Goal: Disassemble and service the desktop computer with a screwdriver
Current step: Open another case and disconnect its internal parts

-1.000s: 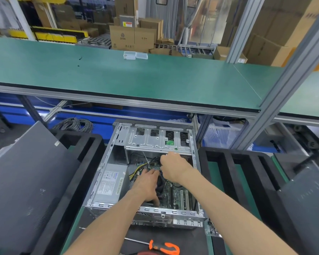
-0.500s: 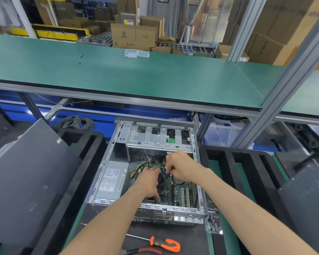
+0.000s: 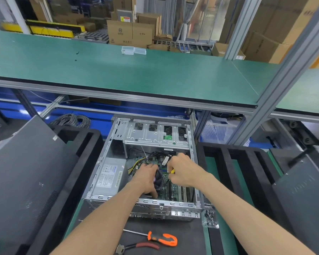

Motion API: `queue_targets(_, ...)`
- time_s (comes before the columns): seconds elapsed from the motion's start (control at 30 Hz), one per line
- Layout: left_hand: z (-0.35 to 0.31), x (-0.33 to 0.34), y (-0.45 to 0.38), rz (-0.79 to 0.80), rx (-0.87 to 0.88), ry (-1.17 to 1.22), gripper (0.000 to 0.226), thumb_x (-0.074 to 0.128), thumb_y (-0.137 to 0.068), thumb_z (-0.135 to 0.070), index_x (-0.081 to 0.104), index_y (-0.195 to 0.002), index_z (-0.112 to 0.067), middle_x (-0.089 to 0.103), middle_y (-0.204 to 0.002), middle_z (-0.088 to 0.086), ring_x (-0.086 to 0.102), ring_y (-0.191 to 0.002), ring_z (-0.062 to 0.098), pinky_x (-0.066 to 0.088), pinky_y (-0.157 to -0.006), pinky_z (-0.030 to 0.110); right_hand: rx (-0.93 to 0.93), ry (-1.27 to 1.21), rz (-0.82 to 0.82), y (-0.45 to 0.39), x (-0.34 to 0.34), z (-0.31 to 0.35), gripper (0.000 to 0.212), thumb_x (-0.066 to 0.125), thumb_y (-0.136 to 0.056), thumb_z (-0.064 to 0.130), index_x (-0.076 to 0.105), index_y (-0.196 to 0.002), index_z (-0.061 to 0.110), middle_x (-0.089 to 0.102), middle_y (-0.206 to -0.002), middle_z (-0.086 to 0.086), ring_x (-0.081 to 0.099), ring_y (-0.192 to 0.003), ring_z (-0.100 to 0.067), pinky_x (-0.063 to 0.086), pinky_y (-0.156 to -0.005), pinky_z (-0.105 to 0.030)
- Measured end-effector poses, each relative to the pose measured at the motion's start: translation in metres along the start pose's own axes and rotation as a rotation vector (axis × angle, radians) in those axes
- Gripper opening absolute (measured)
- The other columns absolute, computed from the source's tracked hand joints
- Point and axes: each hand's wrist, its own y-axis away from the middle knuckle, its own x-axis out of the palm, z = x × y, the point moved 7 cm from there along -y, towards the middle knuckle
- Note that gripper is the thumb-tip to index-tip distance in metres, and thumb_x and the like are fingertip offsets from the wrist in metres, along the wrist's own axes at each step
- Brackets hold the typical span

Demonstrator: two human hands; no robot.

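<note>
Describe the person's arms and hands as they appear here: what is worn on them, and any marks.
Both forearms are bare up to the frame's lower edge: no sleeves show. The left hand and the right hand wear no gloves. No watch, strap, ring or marking is visible on either wrist or on the fingers that show; some fingers are hidden inside the case.
</note>
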Motion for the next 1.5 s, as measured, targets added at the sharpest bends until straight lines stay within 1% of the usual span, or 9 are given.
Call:
queue_targets(0.3,0.001,0.002,-0.002,0.010,0.003,-0.010,0.096,0.094,-0.054,-0.049,0.043,-0.128,-0.017,0.052,-0.132,0.003,0.039,-0.123,0.028,0.043,-0.103,0.041,0.003,0.019,0.008,-0.002,0.001,0.004,0.015,0.062,-0.086,0.017,0.067,-0.097,0.009,0.059,-0.098,-0.010,0.053,-0.100,-0.033,0.052,-0.080,-0.039)
queue_targets(0.43,0.002,0.003,-0.003,0.022,0.001,-0.017,0.096,0.094,-0.053,-0.050,0.043,-0.126,-0.016,0.052,-0.131,0.004,0.040,-0.124,0.030,0.042,-0.104,0.041,0.010,0.079,0.027,-0.004,0.002,0.013,0.017,0.060,-0.086,0.013,0.047,-0.074,0.011,0.039,-0.079,-0.005,0.051,-0.074,-0.033,0.041,-0.056,-0.033)
queue_targets(0.57,0.003,0.004,-0.006,0.026,-0.002,-0.027,0.103,0.094,-0.054,-0.050,0.041,-0.135,-0.015,0.050,-0.137,0.004,0.039,-0.128,0.030,0.039,-0.109,0.042,0.162,0.015,0.130,-0.013,0.007,0.015,0.009,0.052,-0.089,0.010,0.049,-0.096,0.006,0.038,-0.091,-0.008,0.053,-0.054,-0.024,0.040,-0.039,-0.026)
queue_targets(0.73,0.004,0.010,-0.011,0.027,0.022,-0.026,0.108,0.094,-0.054,-0.050,0.041,-0.142,-0.018,0.050,-0.139,0.003,0.036,-0.132,0.031,0.036,-0.113,0.043,0.020,0.147,0.180,-0.016,0.000,0.035,0.020,0.057,-0.085,0.008,0.039,-0.079,0.011,0.044,-0.088,-0.011,0.051,-0.065,-0.024,0.042,-0.051,-0.030)
queue_targets(0.87,0.002,0.014,-0.012,0.091,0.049,-0.133,0.098,0.086,-0.064,-0.058,0.046,-0.147,-0.025,0.041,-0.152,0.004,0.025,-0.142,0.033,0.018,-0.120,0.043,-0.307,0.436,0.197,-0.014,0.014,0.066,0.013,0.067,-0.082,0.005,0.057,-0.076,0.009,0.039,-0.069,-0.001,0.049,-0.064,-0.024,0.034,-0.047,-0.028)
queue_targets(1.13,0.008,0.011,-0.013,0.018,0.016,-0.012,0.099,0.095,-0.048,-0.051,0.043,-0.126,-0.018,0.053,-0.131,0.003,0.041,-0.122,0.028,0.040,-0.107,0.041,0.106,0.158,0.213,-0.024,0.007,0.012,0.015,0.053,-0.087,0.021,0.043,-0.093,0.012,0.036,-0.084,-0.005,0.051,-0.070,-0.026,0.044,-0.059,-0.035)
queue_targets(1.27,0.007,0.014,-0.015,0.035,0.039,-0.023,0.110,0.094,-0.050,-0.053,0.042,-0.140,-0.018,0.052,-0.137,0.002,0.039,-0.131,0.031,0.034,-0.113,0.043,-0.036,0.194,0.184,-0.024,0.007,0.033,0.020,0.060,-0.084,0.014,0.040,-0.082,0.016,0.031,-0.077,-0.002,0.045,-0.074,-0.026,0.042,-0.062,-0.035)
queue_targets(1.4,0.004,0.017,-0.017,0.075,0.077,-0.136,0.090,0.083,-0.068,-0.057,0.049,-0.143,-0.020,0.051,-0.144,0.003,0.036,-0.140,0.031,0.016,-0.121,0.045,-0.272,0.381,0.144,-0.016,0.018,0.062,0.008,0.063,-0.083,0.000,0.066,-0.089,0.005,0.054,-0.086,-0.011,0.042,-0.059,-0.020,0.032,-0.048,-0.029)
queue_targets(1.5,0.006,0.015,-0.016,0.055,0.055,-0.059,0.104,0.091,-0.055,-0.055,0.046,-0.142,-0.020,0.051,-0.142,0.002,0.036,-0.138,0.031,0.022,-0.120,0.044,-0.262,0.330,0.114,-0.017,0.006,0.054,0.019,0.062,-0.086,0.000,0.075,-0.097,0.005,0.060,-0.090,-0.011,0.059,-0.076,-0.031,0.048,-0.056,-0.036)
